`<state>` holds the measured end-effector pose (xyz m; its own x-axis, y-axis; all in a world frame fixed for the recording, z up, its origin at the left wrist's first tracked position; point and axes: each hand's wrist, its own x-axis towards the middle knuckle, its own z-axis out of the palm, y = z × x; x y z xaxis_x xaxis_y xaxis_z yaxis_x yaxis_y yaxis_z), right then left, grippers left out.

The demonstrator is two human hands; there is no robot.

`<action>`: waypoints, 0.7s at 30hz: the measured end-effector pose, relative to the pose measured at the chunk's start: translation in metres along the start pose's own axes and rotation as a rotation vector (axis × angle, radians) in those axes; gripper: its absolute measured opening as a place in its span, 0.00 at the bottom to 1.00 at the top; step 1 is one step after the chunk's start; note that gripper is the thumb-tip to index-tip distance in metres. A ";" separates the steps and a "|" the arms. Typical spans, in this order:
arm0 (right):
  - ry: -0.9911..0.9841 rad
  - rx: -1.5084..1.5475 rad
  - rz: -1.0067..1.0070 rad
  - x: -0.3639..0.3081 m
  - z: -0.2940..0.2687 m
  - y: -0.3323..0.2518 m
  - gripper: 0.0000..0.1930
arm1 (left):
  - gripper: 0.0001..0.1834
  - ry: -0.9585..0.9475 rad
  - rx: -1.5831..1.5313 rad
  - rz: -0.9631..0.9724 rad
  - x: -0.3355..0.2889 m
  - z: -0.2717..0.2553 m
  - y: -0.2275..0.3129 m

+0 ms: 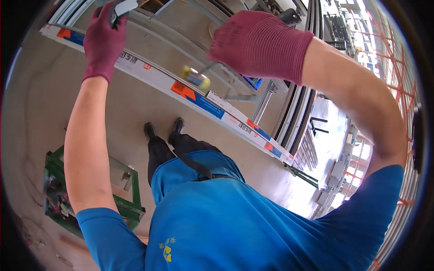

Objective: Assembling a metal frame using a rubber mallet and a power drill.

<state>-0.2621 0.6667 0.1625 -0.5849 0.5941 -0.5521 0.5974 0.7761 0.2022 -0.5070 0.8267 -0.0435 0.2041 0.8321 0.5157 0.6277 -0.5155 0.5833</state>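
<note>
Grey floor (pixel 126 122), lying beneath labelled bar (pixel 153 80) running ten to four o'clock. Left hand (pixel 105 45): fingers clamping small block (pixel 125 7), eleven o'clock. Right hand (pixel 257 45): fingers gripping mallet (pixel 195 77), head hovering toward twelve, probably needing square, light strokes.

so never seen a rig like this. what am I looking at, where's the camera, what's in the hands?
No robot here: it's a person working by hand. The one picture comes from a camera worn on the head, looking down, so the blue shirt is the wearer's; the fisheye lens bends straight edges.

Both hands wear maroon gloves. The right hand grips a hammer with a yellowish, blurred head. The left hand seems to hold a dark item with a pale block; I can't tell what it is.

Below them runs a long white bar with blue and orange labels, a shorter strip alongside.
</note>
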 end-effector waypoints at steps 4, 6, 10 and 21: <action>-0.041 0.021 0.219 -0.027 0.013 -0.020 0.12 | 0.25 0.014 -0.057 0.029 0.011 0.018 0.021; 0.124 0.070 0.124 -0.036 0.021 -0.019 0.12 | 0.26 -0.009 -0.040 0.175 0.016 0.020 -0.024; 0.173 0.085 0.493 -0.117 0.025 -0.044 0.10 | 0.27 -0.230 -0.161 0.005 0.017 0.039 -0.036; 0.991 1.266 1.257 -0.183 0.195 -0.304 0.22 | 0.24 -0.326 0.377 0.530 0.059 0.017 -0.071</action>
<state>-0.2294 0.2808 0.0446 0.5942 0.8032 0.0419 0.5412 -0.3608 -0.7596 -0.5269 0.9152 -0.0647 0.7295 0.5388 0.4213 0.5864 -0.8098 0.0202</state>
